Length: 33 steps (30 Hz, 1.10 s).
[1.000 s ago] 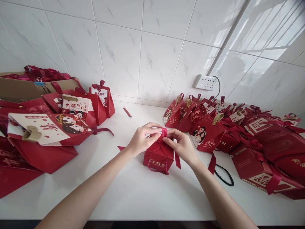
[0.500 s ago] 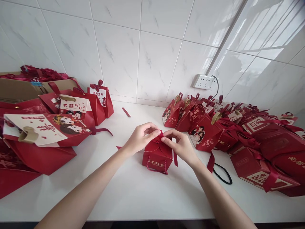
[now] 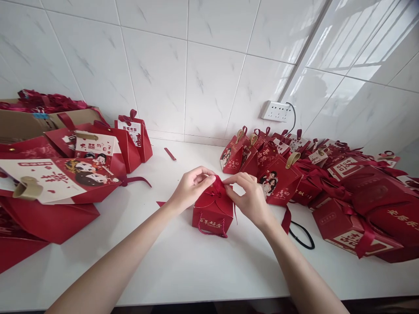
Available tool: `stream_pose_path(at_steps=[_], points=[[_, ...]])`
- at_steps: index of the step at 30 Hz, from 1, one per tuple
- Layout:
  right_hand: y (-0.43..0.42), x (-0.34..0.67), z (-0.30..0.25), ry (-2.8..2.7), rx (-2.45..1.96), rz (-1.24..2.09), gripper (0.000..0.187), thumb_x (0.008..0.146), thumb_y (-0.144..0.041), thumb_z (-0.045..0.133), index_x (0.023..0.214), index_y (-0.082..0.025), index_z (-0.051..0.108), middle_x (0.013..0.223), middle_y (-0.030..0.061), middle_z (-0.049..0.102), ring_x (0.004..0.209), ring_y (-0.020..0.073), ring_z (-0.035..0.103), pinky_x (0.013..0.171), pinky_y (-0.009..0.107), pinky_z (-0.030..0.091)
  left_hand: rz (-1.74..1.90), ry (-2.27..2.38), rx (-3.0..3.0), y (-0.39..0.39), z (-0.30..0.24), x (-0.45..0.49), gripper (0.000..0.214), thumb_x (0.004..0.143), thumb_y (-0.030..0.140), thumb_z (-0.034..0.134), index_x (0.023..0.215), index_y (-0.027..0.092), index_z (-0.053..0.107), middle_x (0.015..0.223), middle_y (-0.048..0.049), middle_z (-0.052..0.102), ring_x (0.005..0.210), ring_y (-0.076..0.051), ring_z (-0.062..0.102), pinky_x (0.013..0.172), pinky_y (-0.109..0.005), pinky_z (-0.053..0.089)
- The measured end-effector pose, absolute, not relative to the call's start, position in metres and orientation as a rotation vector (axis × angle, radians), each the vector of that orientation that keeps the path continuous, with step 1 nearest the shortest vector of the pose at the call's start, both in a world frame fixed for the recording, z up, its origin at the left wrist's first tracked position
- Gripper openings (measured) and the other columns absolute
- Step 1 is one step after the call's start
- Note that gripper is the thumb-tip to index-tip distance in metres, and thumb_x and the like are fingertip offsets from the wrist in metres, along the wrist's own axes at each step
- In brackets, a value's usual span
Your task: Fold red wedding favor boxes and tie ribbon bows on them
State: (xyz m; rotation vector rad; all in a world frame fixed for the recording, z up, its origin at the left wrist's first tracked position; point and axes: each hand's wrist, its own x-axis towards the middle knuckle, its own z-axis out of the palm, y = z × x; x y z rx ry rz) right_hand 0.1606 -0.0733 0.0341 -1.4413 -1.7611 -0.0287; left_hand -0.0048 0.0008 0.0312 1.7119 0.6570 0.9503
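Observation:
A small red gift box with gold writing and a cord handle stands on the white counter in front of me. My left hand pinches the red ribbon at the box's top from the left. My right hand pinches the same ribbon from the right, fingers curled over the top flaps. Both hands rest against the box's upper edge.
Red gift bags and flat printed bags pile up at the left beside a cardboard box of ribbons. Several finished red bags and boxes crowd the right. A black hair tie lies near my right wrist. A wall socket sits behind.
The ribbon loop that stood up between my fingers has been drawn down onto the box top. Both hands have closed in lower over the flaps. The view shifted slightly right.

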Motion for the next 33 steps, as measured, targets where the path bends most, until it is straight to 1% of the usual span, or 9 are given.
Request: stream_pose_path(at_steps=[3,7,13,17,19,24,27,30,33], points=[[-0.074,0.157,0.033,-1.832,-1.429,-0.172,0.012,0.082,-0.016,0.053,0.079,-0.022,0.062,0.08,0.0018,0.066,0.079,0.018,0.059,0.085,0.04,0.035,0.967,0.647,1.691,0.0,0.03,-0.004,0.026,0.079,0.042,0.059,0.085,0.017,0.06,0.086,-0.0026,0.065,0.081,-0.014,0.058,0.073,-0.024,0.046],[-0.078,0.153,0.035,-1.834,-1.416,0.133,0.009,0.083,-0.02,0.052,0.081,-0.022,0.061,0.084,0.0007,0.066,0.08,0.0165,0.059,0.082,0.035,0.039,1.004,0.641,1.658,0.0,0.027,-0.002,0.025,0.078,0.042,0.06,0.081,0.017,0.06,0.078,-0.0006,0.063,0.076,-0.013,0.058,0.072,-0.024,0.046],[-0.076,0.148,0.031,-1.639,-1.436,0.409,0.008,0.078,-0.029,0.061,0.079,-0.022,0.063,0.08,0.0013,0.068,0.073,0.0168,0.061,0.073,0.031,0.046,1.003,0.625,1.681,0.0,0.029,-0.002,0.025,0.078,0.041,0.06,0.082,0.017,0.059,0.082,-0.0022,0.064,0.081,-0.015,0.06,0.075,-0.027,0.047],[-0.071,0.147,0.028,-1.459,-1.381,0.599,0.013,0.075,-0.029,0.064,0.084,-0.019,0.065,0.082,0.0034,0.07,0.076,0.0171,0.064,0.07,0.029,0.048,0.944,0.684,1.933,0.008,0.04,-0.018,0.024,0.077,0.04,0.059,0.089,0.019,0.059,0.094,-0.004,0.063,0.094,-0.019,0.057,0.087,-0.033,0.043],[-0.07,0.148,0.029,-1.435,-1.377,0.654,0.015,0.074,-0.03,0.065,0.084,-0.019,0.067,0.083,0.0044,0.07,0.076,0.0173,0.064,0.07,0.029,0.049,0.787,0.751,2.03,0.013,0.046,-0.029,0.025,0.077,0.041,0.058,0.088,0.019,0.059,0.095,-0.0042,0.063,0.096,-0.02,0.056,0.091,-0.035,0.041],[-0.07,0.149,0.03,-1.461,-1.416,0.634,0.015,0.074,-0.032,0.064,0.077,-0.019,0.069,0.08,0.0038,0.07,0.071,0.0164,0.06,0.066,0.028,0.046,0.319,0.824,1.975,0.021,0.043,-0.045,0.034,0.076,0.052,0.056,0.088,0.02,0.056,0.096,-0.0032,0.064,0.089,-0.02,0.059,0.079,-0.033,0.044],[-0.069,0.148,0.029,-1.46,-1.42,0.623,0.017,0.075,-0.035,0.063,0.075,-0.019,0.07,0.077,0.0032,0.069,0.068,0.0153,0.057,0.063,0.027,0.044,0.269,0.87,1.954,0.021,0.042,-0.045,0.038,0.075,0.056,0.054,0.091,0.021,0.054,0.085,-0.0012,0.065,0.079,-0.018,0.059,0.07,-0.029,0.042],[-0.069,0.148,0.028,-1.457,-1.419,0.62,0.02,0.075,-0.037,0.063,0.076,-0.019,0.07,0.076,0.0034,0.069,0.066,0.015,0.055,0.061,0.027,0.043,0.275,0.898,2.011,0.018,0.048,-0.044,0.035,0.073,0.054,0.057,0.079,0.019,0.057,0.073,0.0008,0.062,0.069,-0.015,0.055,0.062,-0.026,0.038],[-0.069,0.147,0.027,-1.453,-1.423,0.599,0.021,0.076,-0.038,0.061,0.075,-0.019,0.07,0.077,0.0033,0.069,0.066,0.0144,0.054,0.061,0.026,0.043,0.343,0.824,2.071,0.014,0.059,-0.045,0.03,0.074,0.048,0.058,0.07,0.018,0.057,0.073,0.0012,0.061,0.068,-0.013,0.053,0.061,-0.024,0.037]])
